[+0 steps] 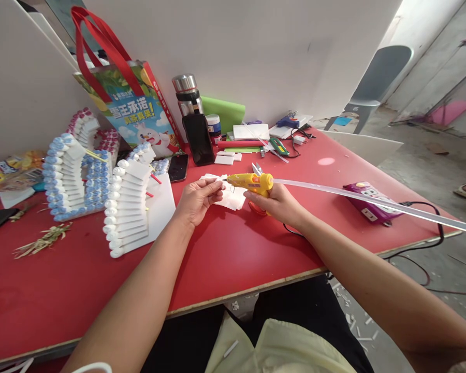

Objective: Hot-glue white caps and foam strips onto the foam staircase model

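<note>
My right hand (277,203) grips a yellow hot glue gun (250,181) with a long clear glue stick (373,201) sticking out behind it to the right. The nozzle points left at a small white piece (218,178) pinched in the fingers of my left hand (198,199). Both hands hover over a few white foam pieces (233,198) lying on the red table (236,254). Small scissors (257,168) lie just behind the gun.
A white stepped model (130,207) and a blue-capped one (70,178) stand at left. Behind are a printed bag (135,111), a steel flask (187,93), a black phone (198,139) and tools. A purple power strip (368,202) lies right; a grey chair (373,83) stands beyond.
</note>
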A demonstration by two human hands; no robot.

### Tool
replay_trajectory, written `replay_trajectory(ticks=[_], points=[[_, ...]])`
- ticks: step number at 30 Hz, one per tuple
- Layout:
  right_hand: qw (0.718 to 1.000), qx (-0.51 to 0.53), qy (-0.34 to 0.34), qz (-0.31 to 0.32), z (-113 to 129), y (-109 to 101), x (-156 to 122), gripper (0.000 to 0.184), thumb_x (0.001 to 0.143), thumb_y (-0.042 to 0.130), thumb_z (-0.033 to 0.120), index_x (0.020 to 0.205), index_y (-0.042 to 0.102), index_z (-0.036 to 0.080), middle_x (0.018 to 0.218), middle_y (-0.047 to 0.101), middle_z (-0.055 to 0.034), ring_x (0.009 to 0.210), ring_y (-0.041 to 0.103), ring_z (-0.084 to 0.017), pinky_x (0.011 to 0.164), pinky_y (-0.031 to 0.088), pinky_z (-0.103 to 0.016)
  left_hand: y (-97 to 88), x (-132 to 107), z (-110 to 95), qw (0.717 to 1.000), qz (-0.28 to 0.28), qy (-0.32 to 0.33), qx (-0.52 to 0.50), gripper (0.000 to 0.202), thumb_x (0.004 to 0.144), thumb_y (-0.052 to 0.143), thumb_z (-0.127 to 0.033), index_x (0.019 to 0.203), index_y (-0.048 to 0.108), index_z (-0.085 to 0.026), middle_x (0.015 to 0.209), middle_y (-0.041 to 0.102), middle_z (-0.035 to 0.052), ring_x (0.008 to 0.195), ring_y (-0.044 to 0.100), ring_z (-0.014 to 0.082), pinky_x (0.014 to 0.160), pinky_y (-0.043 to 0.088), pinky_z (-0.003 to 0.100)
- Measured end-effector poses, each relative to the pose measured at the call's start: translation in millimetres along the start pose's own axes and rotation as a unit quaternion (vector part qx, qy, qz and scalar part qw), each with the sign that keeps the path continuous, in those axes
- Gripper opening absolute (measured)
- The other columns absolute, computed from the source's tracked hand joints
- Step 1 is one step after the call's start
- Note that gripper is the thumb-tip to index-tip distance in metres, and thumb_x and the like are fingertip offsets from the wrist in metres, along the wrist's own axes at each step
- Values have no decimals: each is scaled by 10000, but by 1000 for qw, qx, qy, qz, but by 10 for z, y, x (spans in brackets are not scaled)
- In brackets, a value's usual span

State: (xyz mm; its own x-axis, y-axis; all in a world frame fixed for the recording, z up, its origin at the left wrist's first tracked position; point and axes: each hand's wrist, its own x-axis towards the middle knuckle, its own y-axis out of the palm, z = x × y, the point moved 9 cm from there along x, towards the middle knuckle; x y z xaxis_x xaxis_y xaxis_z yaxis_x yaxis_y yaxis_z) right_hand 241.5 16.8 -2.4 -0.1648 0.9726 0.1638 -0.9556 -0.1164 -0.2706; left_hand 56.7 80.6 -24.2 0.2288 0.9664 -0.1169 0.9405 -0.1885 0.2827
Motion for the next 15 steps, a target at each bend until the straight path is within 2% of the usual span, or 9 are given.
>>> replay_trajectory(ticks=[3, 8, 15], points=[[1000, -15, -16, 4, 29, 9, 6, 401, 916, 601, 562, 801, 552, 181, 643, 374, 40, 583, 320, -106, 531, 255, -286, 16, -3, 3, 1000, 2, -2, 2, 303, 646, 906, -254, 861, 768, -91, 783, 723, 61, 631, 630, 85, 604, 531, 194], [1000, -26, 9, -8, -36, -29, 9, 422, 914, 588, 585, 783, 540, 187, 620, 364, 44, 563, 307, -105, 511, 244, -286, 31, -3, 3, 1000, 1, -2, 3, 296, 640, 910, -250, 850, 764, -101, 781, 721, 53, 626, 626, 81, 606, 528, 195], [1000, -29, -9, -3, 21, -6, 4, 433, 907, 605, 575, 727, 494, 198, 631, 369, 32, 574, 321, -109, 520, 260, -287, 30, -1, 7, 1000, 6, 1, 15, 307, 646, 906, -272, 862, 768, -103, 785, 723, 61, 632, 629, 94, 615, 536, 217]])
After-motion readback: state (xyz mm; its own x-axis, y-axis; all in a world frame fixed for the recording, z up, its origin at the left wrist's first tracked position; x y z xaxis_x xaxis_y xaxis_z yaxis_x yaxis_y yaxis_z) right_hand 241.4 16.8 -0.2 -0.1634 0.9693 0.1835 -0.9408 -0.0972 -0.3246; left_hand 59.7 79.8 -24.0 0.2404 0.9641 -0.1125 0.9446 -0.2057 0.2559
